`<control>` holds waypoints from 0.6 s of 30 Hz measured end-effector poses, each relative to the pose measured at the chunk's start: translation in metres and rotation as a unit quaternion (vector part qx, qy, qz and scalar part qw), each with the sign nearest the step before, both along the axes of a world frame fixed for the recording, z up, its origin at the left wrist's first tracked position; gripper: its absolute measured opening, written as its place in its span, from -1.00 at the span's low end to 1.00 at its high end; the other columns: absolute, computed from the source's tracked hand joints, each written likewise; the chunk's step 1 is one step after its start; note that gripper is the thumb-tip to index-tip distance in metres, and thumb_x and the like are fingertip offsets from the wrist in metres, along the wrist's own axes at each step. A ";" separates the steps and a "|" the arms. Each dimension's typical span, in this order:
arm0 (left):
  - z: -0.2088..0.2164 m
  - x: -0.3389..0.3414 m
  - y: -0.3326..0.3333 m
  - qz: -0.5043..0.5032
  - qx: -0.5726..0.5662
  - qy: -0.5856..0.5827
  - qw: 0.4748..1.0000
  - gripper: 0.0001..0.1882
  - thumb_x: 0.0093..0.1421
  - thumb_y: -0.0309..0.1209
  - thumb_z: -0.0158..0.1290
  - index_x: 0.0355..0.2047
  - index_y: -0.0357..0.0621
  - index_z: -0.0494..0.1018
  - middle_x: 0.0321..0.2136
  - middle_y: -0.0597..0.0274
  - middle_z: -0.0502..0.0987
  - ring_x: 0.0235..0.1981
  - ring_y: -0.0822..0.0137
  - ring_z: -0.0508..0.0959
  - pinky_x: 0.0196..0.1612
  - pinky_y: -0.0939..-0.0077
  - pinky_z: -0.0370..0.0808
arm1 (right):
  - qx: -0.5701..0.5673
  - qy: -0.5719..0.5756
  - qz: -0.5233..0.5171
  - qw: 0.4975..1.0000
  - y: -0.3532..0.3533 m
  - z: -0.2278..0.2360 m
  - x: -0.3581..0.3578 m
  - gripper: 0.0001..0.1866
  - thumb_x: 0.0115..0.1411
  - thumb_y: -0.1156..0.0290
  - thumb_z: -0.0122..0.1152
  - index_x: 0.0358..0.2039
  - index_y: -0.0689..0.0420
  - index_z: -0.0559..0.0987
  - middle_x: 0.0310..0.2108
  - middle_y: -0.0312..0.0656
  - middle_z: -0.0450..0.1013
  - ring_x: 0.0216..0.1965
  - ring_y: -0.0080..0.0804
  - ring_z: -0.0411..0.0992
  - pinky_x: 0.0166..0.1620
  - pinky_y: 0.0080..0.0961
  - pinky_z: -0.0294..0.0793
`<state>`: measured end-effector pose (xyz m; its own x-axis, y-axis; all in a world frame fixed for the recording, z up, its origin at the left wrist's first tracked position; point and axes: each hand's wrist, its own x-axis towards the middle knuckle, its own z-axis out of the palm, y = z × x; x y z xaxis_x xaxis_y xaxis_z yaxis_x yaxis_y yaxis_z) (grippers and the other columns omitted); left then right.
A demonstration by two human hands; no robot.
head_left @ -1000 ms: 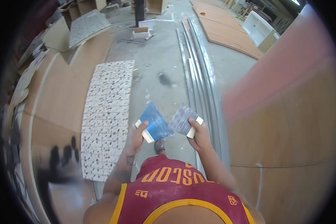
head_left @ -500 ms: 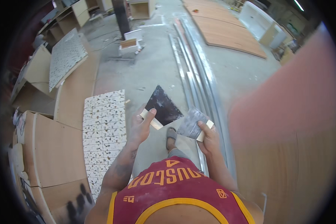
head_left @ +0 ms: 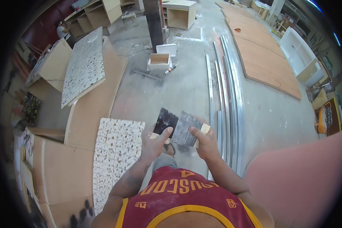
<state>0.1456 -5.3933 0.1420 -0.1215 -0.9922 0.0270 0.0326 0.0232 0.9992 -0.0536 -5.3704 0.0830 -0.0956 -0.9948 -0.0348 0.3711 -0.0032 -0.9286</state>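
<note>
My left hand (head_left: 152, 143) is closed on a putty scraper with a dark, white-smeared blade (head_left: 165, 121) and a pale wooden grip edge. In my right hand (head_left: 206, 141) is a second putty scraper with a grey, dusty blade (head_left: 184, 127) and a similar wooden edge (head_left: 205, 129). Both thumbs press on the blade faces. The grey blade overlaps the right side of the dark one in front of my body. Whether the two blades touch, I cannot tell.
Long metal profiles (head_left: 231, 98) lie on the floor to the right, beyond them wood panels (head_left: 260, 57). A pink panel (head_left: 300, 178) stands at lower right. Speckled boards (head_left: 117, 152) lie at left, near cabinets. Ahead are a white box (head_left: 159, 62), a dark post (head_left: 154, 26) and a distant person (head_left: 62, 30).
The scrapers have come together from apart, the grey blade now overlapping the dark one. My view has shifted, showing more of the room ahead.
</note>
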 end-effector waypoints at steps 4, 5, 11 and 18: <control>-0.018 -0.024 -0.131 -0.040 -0.039 -0.024 0.998 -0.79 0.22 -0.39 0.24 -0.27 -0.33 0.60 -0.50 0.28 0.61 -0.48 0.58 0.50 -0.41 0.60 0.43 | -0.012 0.028 -0.013 0.999 -0.120 -0.002 -0.029 -0.48 0.20 0.57 0.20 0.18 0.33 0.38 -0.04 -0.11 0.51 -0.01 -0.39 0.50 0.06 -0.43 0.53; -0.021 -0.030 -0.161 -0.054 -0.038 -0.018 0.998 -0.79 0.22 -0.39 0.24 -0.27 -0.33 0.60 -0.50 0.28 0.61 -0.48 0.58 0.50 -0.41 0.60 0.43 | 0.004 -0.005 -0.010 1.000 -0.147 -0.003 -0.038 -0.48 0.19 0.58 0.21 0.18 0.33 0.38 -0.04 -0.10 0.51 -0.01 -0.38 0.50 0.06 -0.42 0.54; -0.009 -0.093 -0.329 -0.155 -0.076 -0.041 0.984 -0.80 0.21 -0.41 0.25 -0.33 -0.35 0.59 -0.60 0.29 0.55 -0.57 0.57 0.45 -0.51 0.57 0.38 | -0.001 -0.114 -0.122 0.986 -0.292 0.035 -0.090 -0.47 0.16 0.60 0.25 0.16 0.33 0.40 -0.06 -0.09 0.52 -0.08 -0.37 0.54 0.03 -0.40 0.57; -0.008 -0.170 -0.497 -0.235 -0.120 -0.097 0.960 -0.75 0.24 -0.33 0.24 -0.39 -0.33 0.59 -0.65 0.30 0.54 -0.62 0.55 0.45 -0.54 0.53 0.38 | -0.008 0.050 -0.140 0.989 -0.441 0.027 -0.173 -0.49 0.17 0.55 0.25 0.14 0.34 0.42 -0.06 -0.10 0.53 -0.09 -0.39 0.54 -0.01 -0.44 0.56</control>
<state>-0.0247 -5.8900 0.1337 -0.5790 -0.7953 0.1793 -0.0897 0.2808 0.9556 -0.2270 -5.8110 0.1103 -0.3699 -0.9291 0.0037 0.2601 -0.1074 -0.9596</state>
